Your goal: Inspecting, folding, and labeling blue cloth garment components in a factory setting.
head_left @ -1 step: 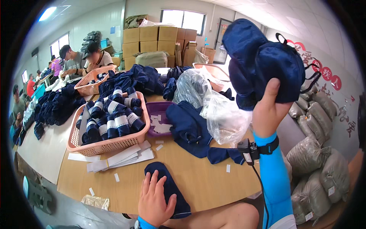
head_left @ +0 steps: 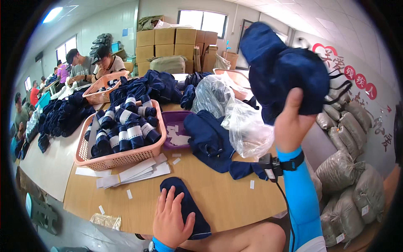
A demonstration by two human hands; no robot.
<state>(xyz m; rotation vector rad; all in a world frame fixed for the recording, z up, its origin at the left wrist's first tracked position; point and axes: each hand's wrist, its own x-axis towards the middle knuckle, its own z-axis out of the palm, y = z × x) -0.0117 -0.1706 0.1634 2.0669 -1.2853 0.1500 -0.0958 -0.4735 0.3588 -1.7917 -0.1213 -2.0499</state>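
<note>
My left hand lies with fingers spread on a folded piece of navy cloth at the table's near edge. Raised at the right, my right hand grips a bulky navy cloth bundle from below, thumb on the near side. Thin dark cord loops stick out from the bundle's right side. The bundle is slightly blurred, and most of my right fingers are hidden behind it. Another navy cloth piece lies crumpled on the table below and left of it.
A pink basket holds several navy rolls with white bands. Paper strips lie before it, a purple tray with white slips beside it. Clear plastic bags and navy cloth heaps cover the table beyond. Stuffed sacks stand right; co-workers sit far left.
My right hand and the navy bundle have shifted slightly left and tilted a little. My left hand stays on the folded cloth.
</note>
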